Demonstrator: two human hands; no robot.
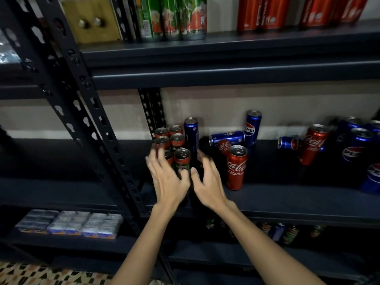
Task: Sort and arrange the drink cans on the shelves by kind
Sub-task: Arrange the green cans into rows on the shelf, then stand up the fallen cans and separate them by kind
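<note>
Two hands (pixel 188 177), three upright Coca-Cola cans (pixel 236 167)

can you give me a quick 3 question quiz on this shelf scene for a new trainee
1. True or false: the left hand and the right hand are both at the block of green cans in the left corner of the middle shelf.
2. The tall blue can beside that block is: A) lying flat B) upright C) on the top shelf.
3. Fill in: the nearest red can stands to the ____ of the hands.

Key: 1 true; 2 B; 3 right.
</note>
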